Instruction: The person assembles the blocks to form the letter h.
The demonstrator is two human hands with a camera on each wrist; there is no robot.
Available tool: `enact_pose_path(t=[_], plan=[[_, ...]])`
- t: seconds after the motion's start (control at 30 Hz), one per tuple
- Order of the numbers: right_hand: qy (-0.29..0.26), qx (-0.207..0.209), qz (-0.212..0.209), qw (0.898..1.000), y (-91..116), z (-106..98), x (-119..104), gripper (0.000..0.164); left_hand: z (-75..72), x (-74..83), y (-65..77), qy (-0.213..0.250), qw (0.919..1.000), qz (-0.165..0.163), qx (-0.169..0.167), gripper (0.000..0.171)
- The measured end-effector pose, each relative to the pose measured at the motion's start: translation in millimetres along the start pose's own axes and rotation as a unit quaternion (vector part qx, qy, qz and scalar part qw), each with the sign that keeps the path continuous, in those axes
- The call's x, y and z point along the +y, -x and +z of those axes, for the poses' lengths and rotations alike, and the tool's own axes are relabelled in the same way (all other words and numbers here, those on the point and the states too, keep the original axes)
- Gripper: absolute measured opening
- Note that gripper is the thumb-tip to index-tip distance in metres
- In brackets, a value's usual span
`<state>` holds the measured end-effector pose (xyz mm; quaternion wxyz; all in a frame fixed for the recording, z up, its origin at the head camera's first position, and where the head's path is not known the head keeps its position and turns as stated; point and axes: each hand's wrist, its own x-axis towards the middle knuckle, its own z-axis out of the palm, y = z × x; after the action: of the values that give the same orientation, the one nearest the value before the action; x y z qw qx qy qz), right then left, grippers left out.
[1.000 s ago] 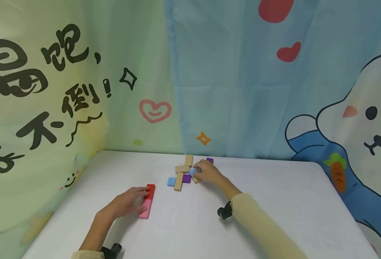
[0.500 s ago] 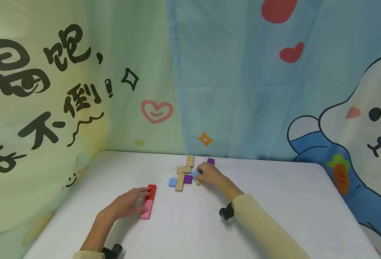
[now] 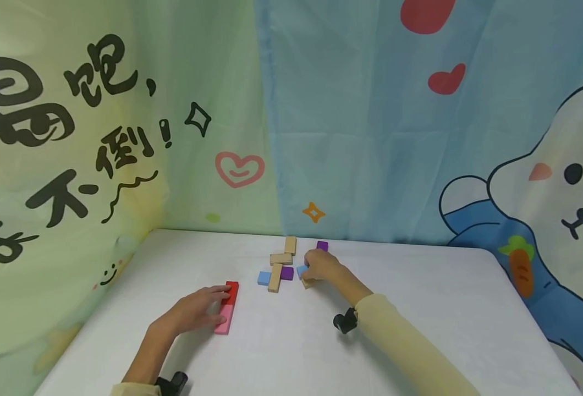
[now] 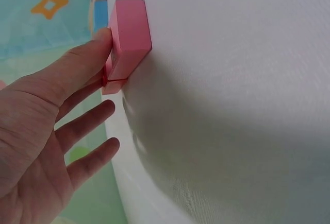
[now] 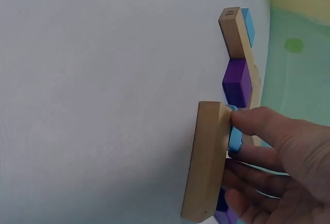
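My left hand [image 3: 192, 313] rests at a red block [image 3: 230, 297] and a pink block [image 3: 224, 322] lying end to end. Its thumb touches the side of the pink block, seen close in the left wrist view, while the other fingers stretch out loosely. Farther back, my right hand [image 3: 322, 266] pinches a light blue block [image 5: 235, 139] between thumb and fingers. Against that block lies a plain wooden block [image 5: 205, 162], nearer the right wrist camera. A purple block [image 3: 287, 273] sits just left of the blue one, with a gap between them.
Left of the right hand lies a cluster of wooden blocks [image 3: 274, 278] with another blue block [image 3: 264, 278]. One more purple block [image 3: 323, 246] lies behind the right hand, near the back of the white table [image 3: 291, 352]. A printed curtain [image 3: 361, 165] hangs behind.
My right hand has shifted slightly right and toward me; the blue block and the wooden block have moved with it, away from the purple block. The left hand has stayed in place.
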<state>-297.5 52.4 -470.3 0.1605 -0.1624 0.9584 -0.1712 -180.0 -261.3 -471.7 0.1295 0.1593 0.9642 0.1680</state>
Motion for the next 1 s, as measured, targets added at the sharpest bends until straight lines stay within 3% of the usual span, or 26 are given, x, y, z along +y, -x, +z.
enact_pose_path(t=[0.17, 0.37, 0.6, 1.0], plan=[[-0.042, 0.016, -0.028, 0.999, -0.7, 4.3, 1.3, 0.032, -2.2, 1.6, 1.2, -0.002, 0.9999, -0.011, -0.001, 0.056], [-0.073, 0.059, -0.049, 0.994, -1.7, 12.2, 7.7, 0.024, -1.9, 1.8, -0.3, 0.004, 1.0000, -0.008, -0.003, 0.057], [-0.076, 0.050, -0.089, 0.992, -1.1, 11.7, 12.7, 0.028, -1.7, -1.5, -0.5, 0.015, 0.9999, -0.001, -0.002, 0.057], [-0.097, 0.089, -0.083, 0.988, -5.9, 11.6, 12.1, 0.031, -0.4, -8.8, -1.9, 0.031, 0.9993, 0.019, 0.008, 0.056]])
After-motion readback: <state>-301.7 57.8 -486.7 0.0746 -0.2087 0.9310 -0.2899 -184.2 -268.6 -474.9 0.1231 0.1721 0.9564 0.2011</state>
